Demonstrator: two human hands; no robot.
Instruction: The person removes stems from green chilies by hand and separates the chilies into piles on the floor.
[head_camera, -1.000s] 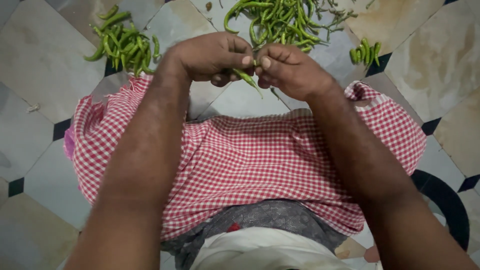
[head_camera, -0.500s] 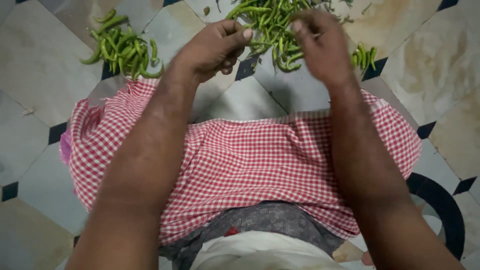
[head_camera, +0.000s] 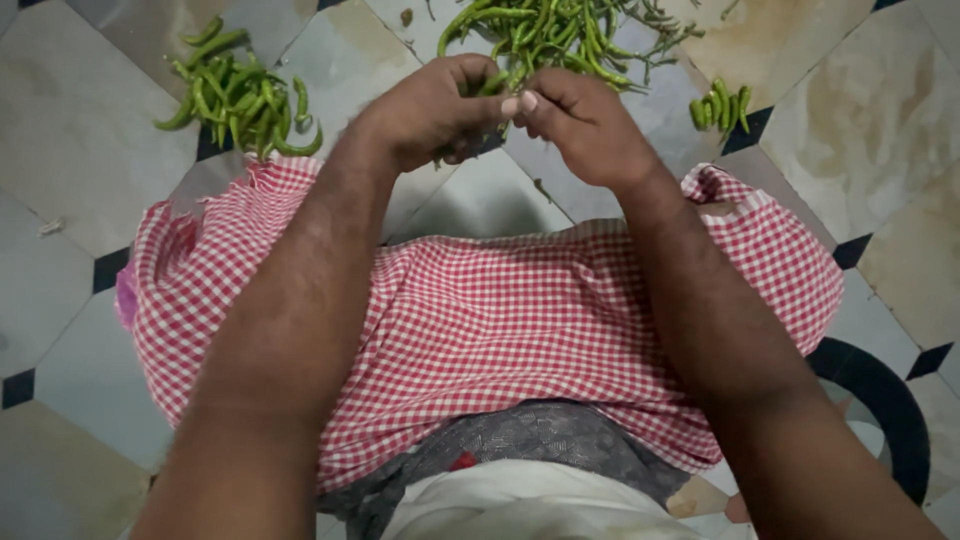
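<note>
Checked red-and-white cloth (head_camera: 500, 320) covers the person's lap at centre frame, over a pale tiled floor (head_camera: 60, 120). Above it, the left hand (head_camera: 430, 110) and right hand (head_camera: 585, 125) meet fingertip to fingertip, pinched together on one green chilli (head_camera: 492, 85) lying roughly left-to-right between them. Chilli piles sit at top centre (head_camera: 560, 35), upper left (head_camera: 240, 100) and, smallest, upper right (head_camera: 722, 105).

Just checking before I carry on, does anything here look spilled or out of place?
Nothing stands out. The green chillies lie in three loose piles on the tiled floor: left pile, middle pile, small right pile.
</note>
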